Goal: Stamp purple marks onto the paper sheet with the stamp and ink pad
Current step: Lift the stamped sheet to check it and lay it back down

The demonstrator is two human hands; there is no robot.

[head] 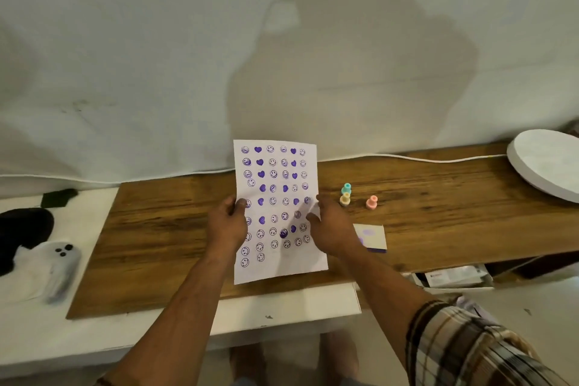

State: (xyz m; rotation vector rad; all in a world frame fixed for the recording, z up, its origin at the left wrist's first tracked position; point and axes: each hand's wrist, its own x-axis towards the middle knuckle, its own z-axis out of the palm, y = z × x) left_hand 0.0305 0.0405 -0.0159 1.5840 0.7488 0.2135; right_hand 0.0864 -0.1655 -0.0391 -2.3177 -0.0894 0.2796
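Note:
A white paper sheet [275,247] covered with rows of purple smiley and heart marks is lifted off the wooden board, its top edge raised toward the wall. My left hand [228,224] pinches its left edge and my right hand [329,226] grips its right edge. Three small stamps stand on the board to the right: a teal one [346,189], a yellow one [345,199] and a pink one [372,202]. The ink pad [372,236], a flat square with purple smudges, lies just right of my right hand.
The wooden board [156,229] lies across a white table [282,313]. A round white disc [548,163] sits at the far right, a white cable [407,158] runs along the wall, and black and white cloth items [37,247] lie at the left.

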